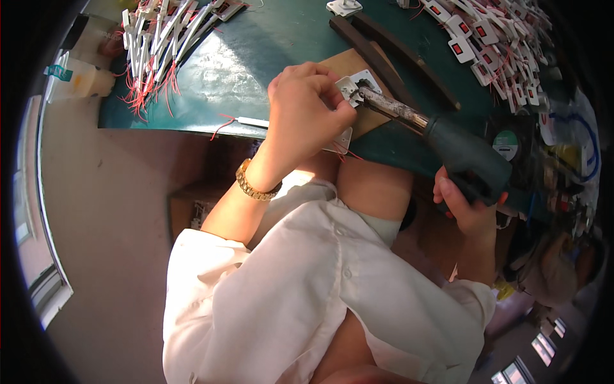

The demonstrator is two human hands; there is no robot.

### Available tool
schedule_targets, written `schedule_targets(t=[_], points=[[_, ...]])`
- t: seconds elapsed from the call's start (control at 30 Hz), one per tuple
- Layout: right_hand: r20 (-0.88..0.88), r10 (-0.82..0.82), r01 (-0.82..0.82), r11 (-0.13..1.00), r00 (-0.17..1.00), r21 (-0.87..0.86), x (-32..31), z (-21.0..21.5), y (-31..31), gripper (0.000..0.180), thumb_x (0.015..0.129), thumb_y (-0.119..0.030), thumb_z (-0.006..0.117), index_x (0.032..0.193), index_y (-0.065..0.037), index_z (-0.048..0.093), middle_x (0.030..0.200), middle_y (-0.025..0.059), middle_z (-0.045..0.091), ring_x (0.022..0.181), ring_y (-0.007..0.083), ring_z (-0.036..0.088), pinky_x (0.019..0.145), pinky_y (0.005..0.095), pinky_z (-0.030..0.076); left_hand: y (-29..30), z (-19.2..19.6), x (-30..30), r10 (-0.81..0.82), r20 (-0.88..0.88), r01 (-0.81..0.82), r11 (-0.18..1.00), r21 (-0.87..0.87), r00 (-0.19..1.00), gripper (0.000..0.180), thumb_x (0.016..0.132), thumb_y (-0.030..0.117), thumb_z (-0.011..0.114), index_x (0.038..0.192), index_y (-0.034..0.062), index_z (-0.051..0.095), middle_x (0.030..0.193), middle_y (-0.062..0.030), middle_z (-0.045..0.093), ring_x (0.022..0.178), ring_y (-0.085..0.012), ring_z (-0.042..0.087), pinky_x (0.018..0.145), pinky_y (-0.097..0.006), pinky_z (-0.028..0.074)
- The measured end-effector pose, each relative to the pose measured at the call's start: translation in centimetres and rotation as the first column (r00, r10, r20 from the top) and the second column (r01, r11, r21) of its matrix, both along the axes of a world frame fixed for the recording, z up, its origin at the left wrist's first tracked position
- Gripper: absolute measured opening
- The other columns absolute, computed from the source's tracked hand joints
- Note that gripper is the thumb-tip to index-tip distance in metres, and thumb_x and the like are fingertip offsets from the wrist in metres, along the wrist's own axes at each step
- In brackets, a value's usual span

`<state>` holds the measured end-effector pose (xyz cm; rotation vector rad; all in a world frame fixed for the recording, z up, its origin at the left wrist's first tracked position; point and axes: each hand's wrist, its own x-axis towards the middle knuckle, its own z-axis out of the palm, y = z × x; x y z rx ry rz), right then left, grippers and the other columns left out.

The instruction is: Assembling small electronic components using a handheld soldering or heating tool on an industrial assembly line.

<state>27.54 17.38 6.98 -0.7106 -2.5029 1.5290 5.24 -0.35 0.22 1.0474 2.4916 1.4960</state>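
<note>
My right hand (465, 203) is wrapped round the handle of a dark green soldering gun (465, 148). Its scorched metal barrel points up and left, and the tip meets a small white plastic housing (349, 87). Bent over that housing, my left hand (308, 102) pinches it between thumb and fingers; the fingertips are partly hidden. Beneath lies a brown board (378, 119), with another white piece (369, 78) just behind the tip. A white strip with a red wire (251, 121) lies beside my left wrist, at the table edge.
Bundles of white strips with red wires (153, 54) lie at the far left of the green table (275, 35). Many white switch-like units (486, 51) are heaped at the far right. Two dark bars (409, 61) rest behind the board. A dark spool (505, 144) stands right of the gun.
</note>
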Motion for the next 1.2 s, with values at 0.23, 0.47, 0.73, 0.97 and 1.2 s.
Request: schedule_targets(t=[0.23,0.47,0.73,0.97,1.2], points=[[-0.085,0.04,-0.046,0.997,0.996,-0.067,-0.9,0.3,-0.3,0.013,0.088,-0.008,0.063,0.098,-0.003,0.059,0.074,0.0035,0.06,0.064,0.0085,0.058,0.051,0.021,0.043,-0.1,0.1,0.0,-0.017,0.034,0.017,1.0,-0.02,0.999,0.009,0.064,0.013,0.068,0.063,0.0048,0.065,0.096,-0.0082,0.067,0.097,-0.0284,0.058,0.094,-0.042,0.04],[-0.083,0.091,-0.088,0.995,0.992,0.041,-0.5,0.1,-0.6,0.012,0.088,-0.008,0.064,0.097,-0.002,0.061,0.075,0.0041,0.061,0.062,0.0085,0.058,0.048,0.0206,0.042,-0.2,0.0,0.0,-0.016,0.04,0.017,1.0,-0.003,0.999,0.009,0.064,0.013,0.068,0.064,0.0044,0.065,0.095,-0.0092,0.066,0.097,-0.0282,0.058,0.095,-0.042,0.039],[-0.141,-0.024,0.037,0.995,0.99,0.088,0.2,-0.3,-2.4,0.023,0.076,-0.002,0.075,0.097,0.002,0.066,0.089,0.0089,0.068,0.074,0.0203,0.066,0.068,0.0313,0.053,-0.2,-0.1,0.0,-0.011,0.028,0.011,1.0,-0.009,1.0,0.009,0.066,0.013,0.068,0.063,0.0054,0.064,0.095,-0.0073,0.066,0.096,-0.0271,0.058,0.097,-0.042,0.038],[-0.125,0.027,-0.018,0.997,0.992,0.073,0.1,-0.2,-2.9,0.026,0.076,-0.002,0.076,0.099,0.002,0.065,0.09,0.0098,0.068,0.076,0.0209,0.067,0.068,0.0313,0.053,-0.4,-0.2,0.1,-0.021,0.067,0.02,1.0,0.022,0.998,0.008,0.067,0.014,0.068,0.063,0.0071,0.065,0.098,-0.0055,0.066,0.097,-0.0262,0.058,0.103,-0.044,0.035],[-0.16,0.016,0.001,0.995,0.987,0.105,0.1,-0.5,-2.8,0.026,0.075,-0.002,0.076,0.099,0.002,0.065,0.09,0.0097,0.068,0.075,0.0204,0.067,0.067,0.0307,0.053,-0.4,-0.1,0.0,-0.025,0.063,0.024,1.0,0.005,0.998,0.008,0.067,0.014,0.068,0.063,0.007,0.065,0.098,-0.0053,0.066,0.097,-0.0262,0.058,0.103,-0.043,0.034]])
